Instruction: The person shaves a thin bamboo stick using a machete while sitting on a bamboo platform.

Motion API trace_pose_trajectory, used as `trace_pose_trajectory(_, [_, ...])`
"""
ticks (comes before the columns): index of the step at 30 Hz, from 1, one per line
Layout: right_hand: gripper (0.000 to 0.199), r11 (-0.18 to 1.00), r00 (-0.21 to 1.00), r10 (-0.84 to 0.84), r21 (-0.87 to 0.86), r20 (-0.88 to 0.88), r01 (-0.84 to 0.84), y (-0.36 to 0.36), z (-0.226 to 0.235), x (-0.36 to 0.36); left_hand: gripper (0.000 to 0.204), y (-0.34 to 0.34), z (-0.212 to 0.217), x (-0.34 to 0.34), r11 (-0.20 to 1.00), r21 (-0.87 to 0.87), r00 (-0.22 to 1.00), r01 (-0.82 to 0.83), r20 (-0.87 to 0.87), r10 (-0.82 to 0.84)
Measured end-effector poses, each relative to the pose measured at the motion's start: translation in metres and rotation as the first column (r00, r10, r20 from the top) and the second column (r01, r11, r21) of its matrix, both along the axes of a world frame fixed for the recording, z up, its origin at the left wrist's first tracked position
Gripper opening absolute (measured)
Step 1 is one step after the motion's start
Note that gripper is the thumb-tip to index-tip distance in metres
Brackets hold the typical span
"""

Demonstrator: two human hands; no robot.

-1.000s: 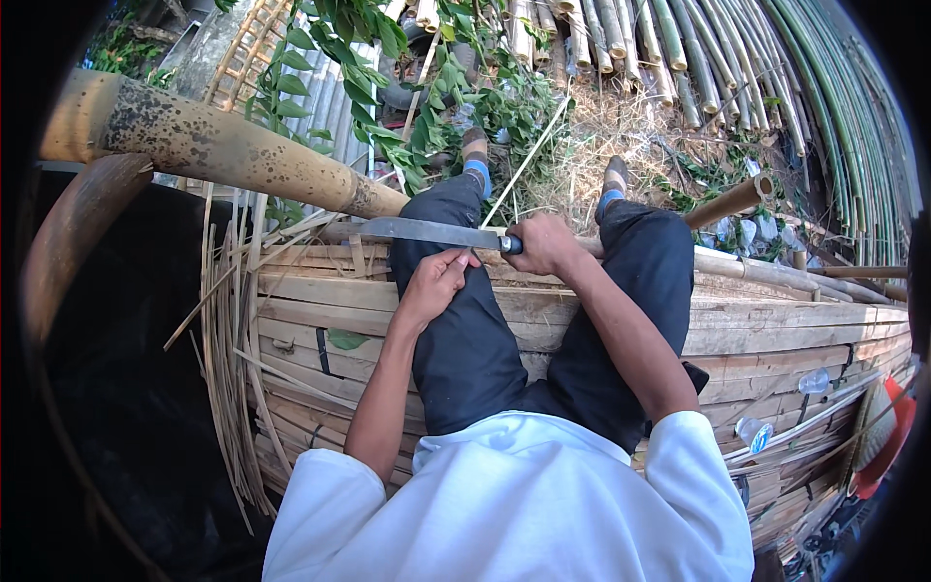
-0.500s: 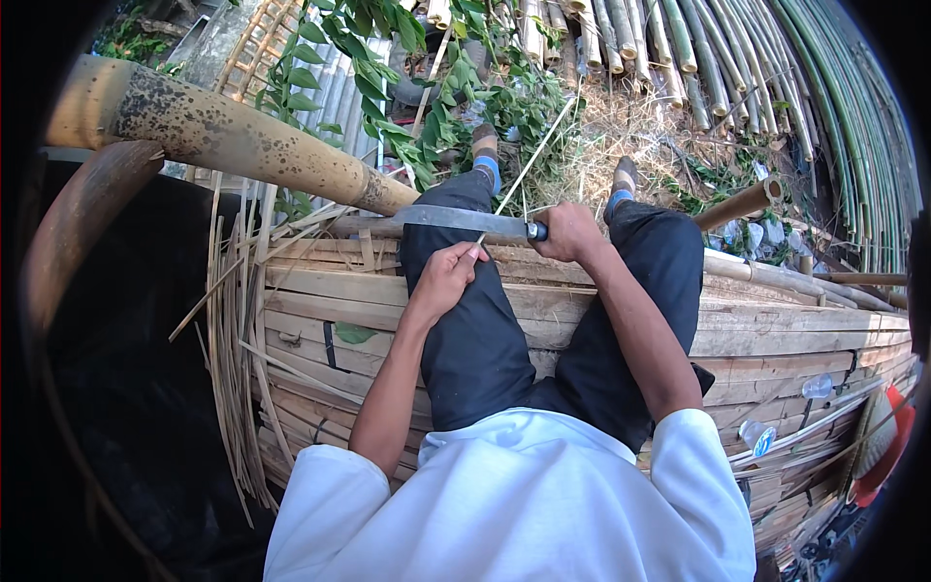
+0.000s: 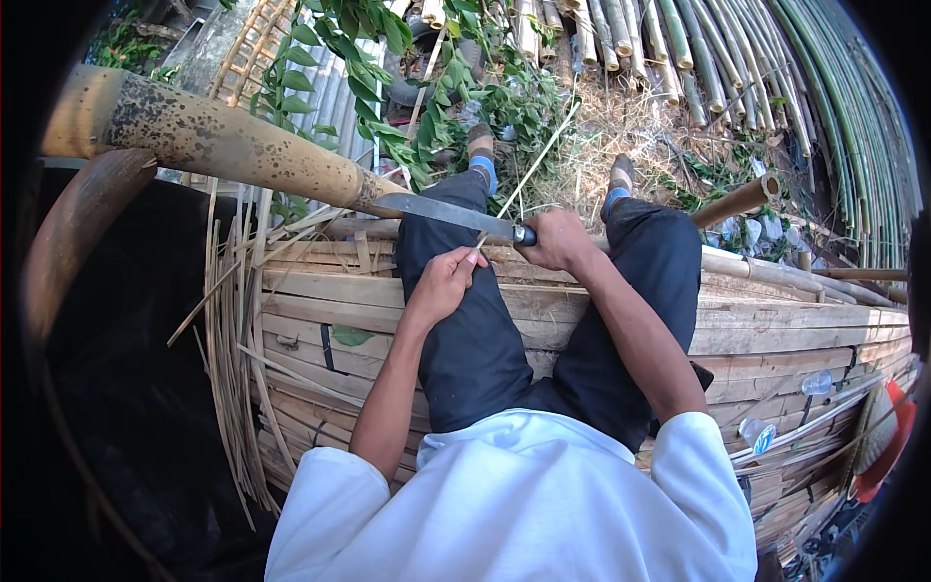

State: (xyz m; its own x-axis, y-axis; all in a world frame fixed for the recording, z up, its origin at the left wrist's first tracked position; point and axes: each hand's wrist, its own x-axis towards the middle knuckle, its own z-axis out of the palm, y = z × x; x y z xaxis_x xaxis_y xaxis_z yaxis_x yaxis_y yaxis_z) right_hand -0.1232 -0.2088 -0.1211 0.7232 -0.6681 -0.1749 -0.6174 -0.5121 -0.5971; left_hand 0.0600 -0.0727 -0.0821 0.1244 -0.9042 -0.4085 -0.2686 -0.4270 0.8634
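Observation:
My right hand (image 3: 558, 240) is closed round the dark handle of a large knife (image 3: 441, 212). Its long grey blade points left across my left thigh. A thin pale bamboo strip (image 3: 531, 170) runs from my left hand (image 3: 446, 283) up and away toward the ground ahead. The left thumb and fingers pinch its near end, just below the blade. Where they cross, the blade lies against or very close to the strip; exact contact is too small to tell. A thin curled shaving hangs by the strip near the handle.
I sit on stacked bamboo slats (image 3: 621, 330). A thick bamboo pole (image 3: 233, 136) slants across the upper left, above a bundle of thin strips (image 3: 228, 359). Bamboo poles (image 3: 669, 48) lie at the far right. Plastic cups (image 3: 756, 434) and a red-edged hat (image 3: 882, 441) are at right.
My right hand has drawn the knife a little to the left and nearer to me, its blade now tilted more. The left hand still pinches the strip in nearly the same place.

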Motion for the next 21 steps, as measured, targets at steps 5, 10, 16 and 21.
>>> trace_pose_trajectory(5, [0.029,0.976,0.977,-0.191,0.091,-0.097,0.2,-0.025,-0.005,-0.009,0.027,0.003,0.001,0.003,1.0,0.007,0.996,-0.031,-0.086,0.031])
trace_pose_trajectory(10, [0.03,0.963,0.963,-0.249,0.074,-0.104,0.257,-0.041,-0.012,-0.027,0.026,-0.002,0.0,0.0,0.999,0.01,0.995,-0.039,-0.089,0.04])
trace_pose_trajectory(16, [0.026,0.997,0.998,0.043,0.058,-0.045,-0.04,0.004,0.002,0.006,0.028,-0.003,0.0,-0.003,0.999,-0.01,0.999,-0.031,0.039,0.031])
trace_pose_trajectory(21, [0.026,0.998,0.992,-0.021,0.062,-0.125,0.029,-0.006,-0.002,0.002,0.028,-0.001,0.0,-0.002,0.999,-0.019,0.997,-0.04,0.064,0.041])
